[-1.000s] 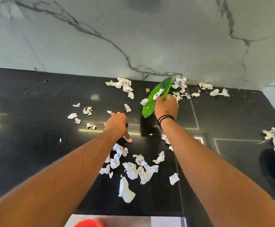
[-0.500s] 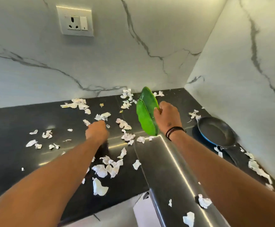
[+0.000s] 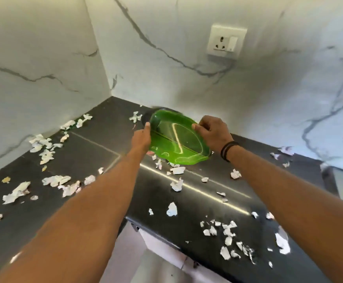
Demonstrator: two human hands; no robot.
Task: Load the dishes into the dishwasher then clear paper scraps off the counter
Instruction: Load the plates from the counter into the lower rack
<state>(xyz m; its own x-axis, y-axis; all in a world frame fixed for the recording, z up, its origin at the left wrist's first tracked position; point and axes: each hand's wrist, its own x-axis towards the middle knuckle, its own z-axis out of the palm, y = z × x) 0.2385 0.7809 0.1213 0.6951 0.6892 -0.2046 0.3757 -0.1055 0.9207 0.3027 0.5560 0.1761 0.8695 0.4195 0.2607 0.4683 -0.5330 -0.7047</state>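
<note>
Right now both my hands are on the green plate (image 3: 176, 141), holding it just above the dark surface (image 3: 97, 148) near the corner where the two marble walls (image 3: 44, 58) meet. My left hand (image 3: 141, 137) grips its left rim, thumb up by the edge and fingers tucked underneath, out of view. My right hand (image 3: 213, 129) pinches the far right rim with curled fingers; a dark band (image 3: 227, 150) sits on that wrist. The plate tilts, its far edge higher than its near edge, and its hollow faces me, shiny and with nothing lying in it. Behind its far edge a dark round thing shows, too hidden to name. Paper scraps (image 3: 176, 184) lie scattered over the surface: a run along the left wall, several just below the plate, and a cluster near the front right edge. A wall socket (image 3: 225, 40) sits high on the right-hand wall.
</note>
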